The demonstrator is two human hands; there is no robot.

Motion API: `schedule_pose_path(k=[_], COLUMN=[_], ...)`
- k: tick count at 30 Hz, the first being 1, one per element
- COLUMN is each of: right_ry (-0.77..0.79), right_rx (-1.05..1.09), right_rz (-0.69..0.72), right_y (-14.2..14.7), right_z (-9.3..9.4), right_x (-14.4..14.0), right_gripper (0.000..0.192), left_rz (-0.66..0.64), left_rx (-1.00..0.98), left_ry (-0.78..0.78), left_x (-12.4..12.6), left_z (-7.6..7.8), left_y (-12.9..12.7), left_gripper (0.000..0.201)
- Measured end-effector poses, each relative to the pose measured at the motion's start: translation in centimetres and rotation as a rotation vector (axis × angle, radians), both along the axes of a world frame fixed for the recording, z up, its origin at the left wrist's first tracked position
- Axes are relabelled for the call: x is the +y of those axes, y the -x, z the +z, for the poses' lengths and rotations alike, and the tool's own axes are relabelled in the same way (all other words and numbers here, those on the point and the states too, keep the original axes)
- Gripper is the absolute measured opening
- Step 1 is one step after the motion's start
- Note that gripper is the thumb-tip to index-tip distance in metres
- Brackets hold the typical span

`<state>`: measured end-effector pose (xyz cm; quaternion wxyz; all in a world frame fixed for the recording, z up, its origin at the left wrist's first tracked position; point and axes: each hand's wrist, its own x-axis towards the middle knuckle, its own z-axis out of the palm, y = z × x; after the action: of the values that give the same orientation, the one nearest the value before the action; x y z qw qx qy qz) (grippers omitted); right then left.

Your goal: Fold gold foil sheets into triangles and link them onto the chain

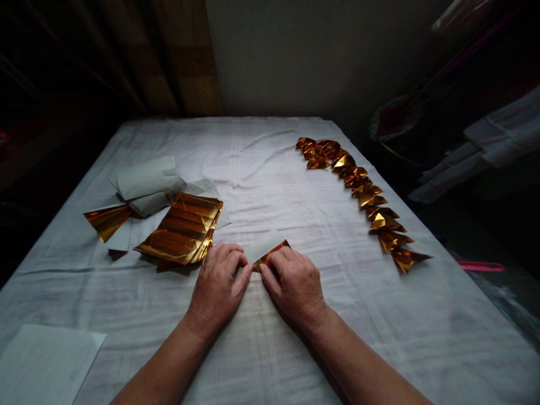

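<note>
White, creased cloth (270, 169) is spread over the whole table, its surface marked by soft wrinkles and fold lines. Beyond it a plain grey wall and a brown striped curtain (185, 56) are seen, dim in the low light.

Along the right side of the cloth a curved row of folded gold pieces (363, 194) is laid out, each one a small, pointed, shiny foil shape overlapping the next; about fifteen can be counted, though the far ones are bunched too tightly for an exact figure. At the near left corner one flat pale sheet (46, 360) is partly cut off by the picture's edge.

Left of centre a stack of gold foil sheets (183, 230) is fanned slightly, its top ridged with parallel creases; the number of sheets cannot be told. Behind it some loosely folded white papers (147, 183) are heaped, and one crumpled gold scrap (107, 220) lies to their left.

Near the middle, one small gold-and-white sheet (265, 250) is pressed flat on the cloth, white backing turned up at its far side, gold showing at its near edge. It is pinched by both hands: the left hand (217, 287) is curled with fingertips on its left corner, and the right hand (295, 284) is curled with thumb and fingers closed on its right part.
</note>
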<state>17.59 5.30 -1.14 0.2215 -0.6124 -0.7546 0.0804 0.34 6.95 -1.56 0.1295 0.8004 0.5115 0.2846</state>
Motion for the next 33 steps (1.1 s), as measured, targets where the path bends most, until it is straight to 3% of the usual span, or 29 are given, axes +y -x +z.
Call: schedule_pose_path(k=[8, 16, 33], right_ry=[0.069, 0.212, 0.184], right_rx=[-0.001, 0.187, 0.173], right_rz=[-0.034, 0.032, 0.027], right_y=[0.1, -1.2, -1.0], right_z=[0.3, 0.7, 1.1], right_x=[-0.1, 0.3, 0.4], right_gripper=[0.019, 0.010, 0.010], left_rz=[0.002, -0.027, -0.003], left_rx=[0.015, -0.006, 0.065], left_ry=[0.012, 0.051, 0.029], left_x=[0.1, 0.2, 0.0], left_z=[0.0, 0.0, 0.1], left_y=[-0.1, 0.3, -0.1], left_gripper=[0.011, 0.007, 0.008])
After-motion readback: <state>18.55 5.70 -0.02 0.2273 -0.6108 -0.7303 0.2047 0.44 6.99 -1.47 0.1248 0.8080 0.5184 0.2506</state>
